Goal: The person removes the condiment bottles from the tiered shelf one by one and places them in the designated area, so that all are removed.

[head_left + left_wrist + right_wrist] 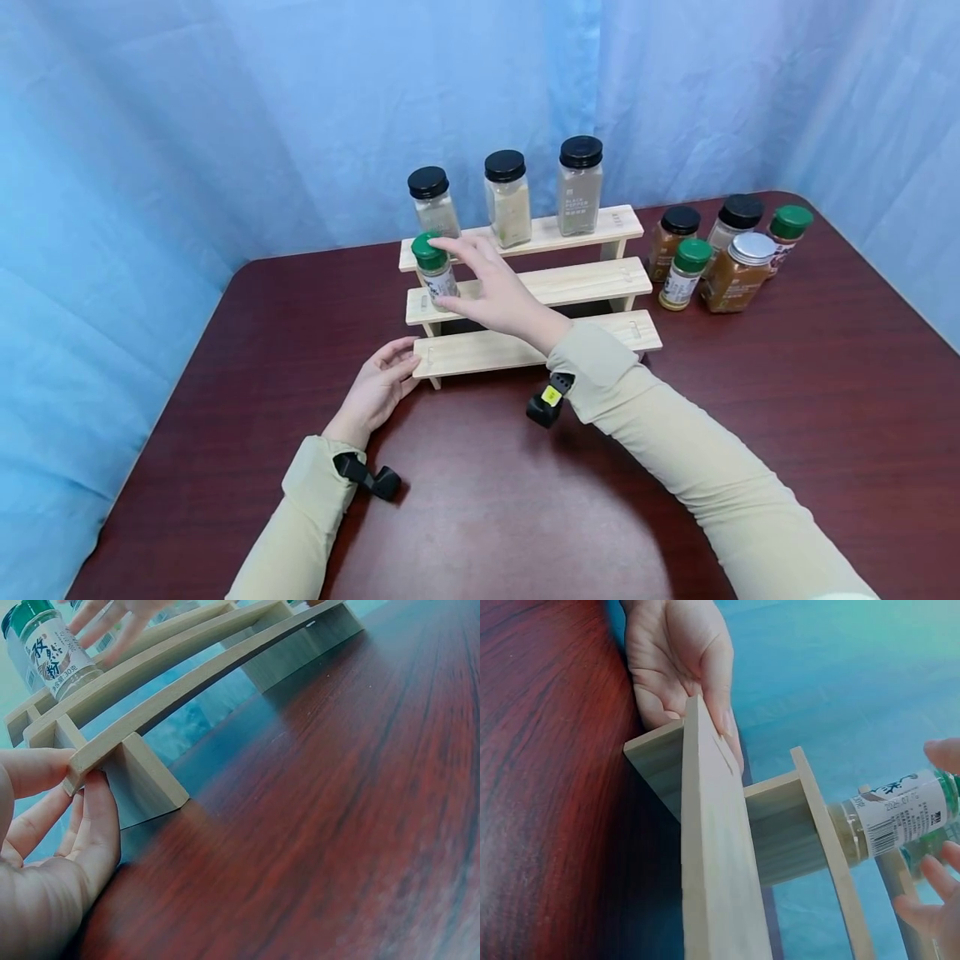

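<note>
A three-tier wooden rack (pixel 480 353) stands on the table. My left hand (pixel 377 389) pinches the left end of its lowest shelf, thumb on top and fingers beneath, as the left wrist view (pixel 56 877) shows. On the left end of the middle shelf stands a small spice jar (pixel 441 286) with a green cap and white label, upright. Around it my right hand (pixel 498 287) is spread, fingers near the cap and thumb near the jar's lower side. In the right wrist view, a gap shows between the fingers (pixel 930 900) and the jar (pixel 900 814).
Three black-capped jars stand along the top shelf: a left one (pixel 435 204), a middle one (pixel 510 200) and a right one (pixel 580 192). Right of the rack, several more jars cluster, including a silver-lidded jar (pixel 738 275) and a green-capped jar (pixel 681 279). Blue curtains (pixel 300 125) hang behind.
</note>
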{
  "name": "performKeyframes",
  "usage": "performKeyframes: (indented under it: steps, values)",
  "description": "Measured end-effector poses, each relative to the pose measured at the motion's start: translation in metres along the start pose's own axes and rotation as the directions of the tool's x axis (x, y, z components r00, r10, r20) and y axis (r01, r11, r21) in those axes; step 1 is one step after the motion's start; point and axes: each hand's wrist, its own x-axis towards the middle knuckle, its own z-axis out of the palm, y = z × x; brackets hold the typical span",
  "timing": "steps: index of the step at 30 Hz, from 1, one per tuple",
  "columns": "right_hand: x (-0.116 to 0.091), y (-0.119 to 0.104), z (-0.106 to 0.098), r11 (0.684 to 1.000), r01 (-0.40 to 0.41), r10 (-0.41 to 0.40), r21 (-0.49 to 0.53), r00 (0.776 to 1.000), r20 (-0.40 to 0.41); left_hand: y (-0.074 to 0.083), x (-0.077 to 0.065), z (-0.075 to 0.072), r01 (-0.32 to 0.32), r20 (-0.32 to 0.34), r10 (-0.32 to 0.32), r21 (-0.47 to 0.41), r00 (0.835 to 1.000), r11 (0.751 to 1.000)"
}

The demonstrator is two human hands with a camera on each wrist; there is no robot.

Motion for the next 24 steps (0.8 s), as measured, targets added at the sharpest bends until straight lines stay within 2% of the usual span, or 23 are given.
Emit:
performKeyframes:
  steps: [14,24]
  values:
    - [0.002,0.002,0.011,1.0,-0.019,0.019,0.017,1.0,-0.011,0.001,0.0,0.001,-0.004,-0.009,0.004,-0.006,1.0,1.0]
    - [0.001,0.006,0.022,0.997,0.07,-0.068,0.017,0.992,-0.109,0.001,-0.001,0.001,0.001,-0.009,-0.001,-0.026,1.0,1.0]
